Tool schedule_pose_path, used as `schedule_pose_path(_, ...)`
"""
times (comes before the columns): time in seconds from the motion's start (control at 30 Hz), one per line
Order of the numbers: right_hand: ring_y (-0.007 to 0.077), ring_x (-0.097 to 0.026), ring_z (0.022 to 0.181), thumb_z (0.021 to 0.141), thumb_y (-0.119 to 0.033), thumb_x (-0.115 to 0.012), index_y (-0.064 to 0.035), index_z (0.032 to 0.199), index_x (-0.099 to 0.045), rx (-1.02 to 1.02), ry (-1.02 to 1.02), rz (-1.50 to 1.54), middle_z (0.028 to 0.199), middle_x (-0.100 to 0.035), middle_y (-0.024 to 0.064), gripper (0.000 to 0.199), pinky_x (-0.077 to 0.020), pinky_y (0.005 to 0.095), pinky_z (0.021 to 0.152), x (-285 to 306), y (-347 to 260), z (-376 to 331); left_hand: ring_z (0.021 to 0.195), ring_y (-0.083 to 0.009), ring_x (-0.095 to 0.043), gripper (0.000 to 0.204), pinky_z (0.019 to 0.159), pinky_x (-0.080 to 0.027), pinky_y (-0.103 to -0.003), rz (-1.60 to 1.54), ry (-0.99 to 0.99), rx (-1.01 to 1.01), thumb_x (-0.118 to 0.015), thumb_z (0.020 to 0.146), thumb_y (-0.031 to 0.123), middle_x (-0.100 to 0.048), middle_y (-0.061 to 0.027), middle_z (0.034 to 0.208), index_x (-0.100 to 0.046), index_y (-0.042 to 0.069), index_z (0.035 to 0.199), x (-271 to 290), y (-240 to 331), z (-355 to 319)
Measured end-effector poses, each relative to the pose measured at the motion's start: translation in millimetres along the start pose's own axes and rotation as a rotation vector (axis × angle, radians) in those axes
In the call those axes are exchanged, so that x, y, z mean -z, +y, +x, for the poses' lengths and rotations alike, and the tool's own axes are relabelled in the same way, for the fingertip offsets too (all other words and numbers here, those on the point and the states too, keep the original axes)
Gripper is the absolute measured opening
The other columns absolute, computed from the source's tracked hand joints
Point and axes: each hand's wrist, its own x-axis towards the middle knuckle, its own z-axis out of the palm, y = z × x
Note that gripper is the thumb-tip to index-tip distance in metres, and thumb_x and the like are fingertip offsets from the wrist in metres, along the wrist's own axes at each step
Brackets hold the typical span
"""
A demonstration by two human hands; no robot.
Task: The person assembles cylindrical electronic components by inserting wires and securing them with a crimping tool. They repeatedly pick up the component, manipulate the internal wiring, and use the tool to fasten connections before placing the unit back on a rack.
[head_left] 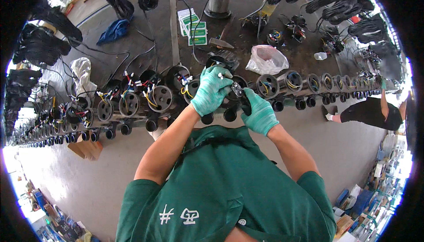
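Left hand: the left hand [211,89], in a green knit glove, is curled around a small black part [237,91] and pinches white-tipped wire ends [220,75] above it.
Right hand: the right hand [259,111], gloved the same way, grips the small black part from below and from the right; both hands meet on it.
Small black part: held just above the near edge of the bench [145,43], over the row of round black motor housings [160,98], between the two gloves. Its exact shape is partly hidden by the fingers.
Motor housings: a long line runs left to right along the bench edge, open ends facing up, with yellow, red and white-capped wires sticking out of many.
Bench top: dark and worn; a clear plastic bag [266,59] lies just behind the hands to the right, a stack of green-and-white cards [193,27] farther back, a blue cloth [115,31] to the far left, a metal cylinder [218,2] at the back.
Cable bundles: black coils [40,47] hang around the far rim of the bench.
Other person: someone in black [371,113] bends at the right end of the row, well apart from the hands.
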Motion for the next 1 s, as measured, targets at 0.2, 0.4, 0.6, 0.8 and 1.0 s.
schedule_pose_path(0.2, 0.0451, -0.059, 0.118, 0.076, -0.024, -0.077, -0.0058, 0.158, -0.035, 0.060, -0.102, -0.075, 0.132, -0.058, 0.0259, 0.093, -0.0486, 0.0516, 0.105, 39.7, -14.6, -5.3, 0.118, -0.0374, -0.059, 0.016, 0.104, -0.045, -0.048, 0.011, 0.044, 0.076, -0.078, 0.084, 0.006, -0.068, -0.0139, 0.118, -0.075, 0.006, 0.100, 2.0, 4.8, -0.3)
schedule_pose_path(0.4, 0.0406, -0.064, 0.112, 0.074, -0.022, -0.076, -0.0028, 0.142, -0.056, -0.060, 0.451, -0.226, 0.121, -0.068, 0.0231, 0.074, -0.0530, 0.0477, 0.098, 123.0, 63.8, -7.0, 0.126, -0.0371, -0.055, 0.011, 0.106, -0.045, -0.044, 0.043, 0.135, 0.181, -0.077, 0.086, 0.002, -0.063, -0.0167, 0.130, -0.072, 0.002, 0.096, -6.0, 2.4, -2.0)
schedule_pose_path(0.6, 0.0407, -0.064, 0.124, 0.080, -0.050, -0.077, -0.0063, 0.148, -0.054, -0.558, 0.549, -0.385, 0.133, -0.067, 0.0250, 0.084, -0.0502, 0.0477, 0.105, 231.9, 268.9, 8.8, 0.109, -0.0313, -0.055, 0.014, 0.097, -0.048, -0.040, 0.014, 0.257, 0.363, -0.080, 0.084, 0.005, -0.056, -0.0169, 0.143, -0.077, 0.001, 0.097, -17.9, 4.9, 5.7)
schedule_pose_path(0.8, 0.0391, -0.060, 0.130, 0.092, -0.053, -0.069, -0.0105, 0.149, -0.055, -0.666, 0.396, -0.395, 0.139, -0.064, 0.0235, 0.072, -0.0470, 0.0469, 0.110, 228.0, 324.9, 28.4, 0.101, -0.0231, -0.057, 0.015, 0.086, -0.053, -0.031, 0.150, 0.190, 0.370, -0.077, 0.091, 0.005, -0.053, -0.0172, 0.146, -0.075, -0.004, 0.103, -22.7, -4.1, 3.7)
schedule_pose_path(1.0, 0.0396, -0.056, 0.135, 0.099, -0.054, -0.060, -0.0135, 0.151, -0.052, -0.394, 0.373, -0.576, 0.143, -0.060, 0.0228, 0.067, -0.0454, 0.0479, 0.111, 218.8, 262.6, 59.2, 0.110, -0.0311, -0.060, 0.018, 0.101, -0.047, -0.044, 0.326, 0.116, 0.357, -0.080, 0.082, 0.013, -0.058, -0.0122, 0.145, -0.080, 0.007, 0.099, -19.4, 4.3, 8.1)
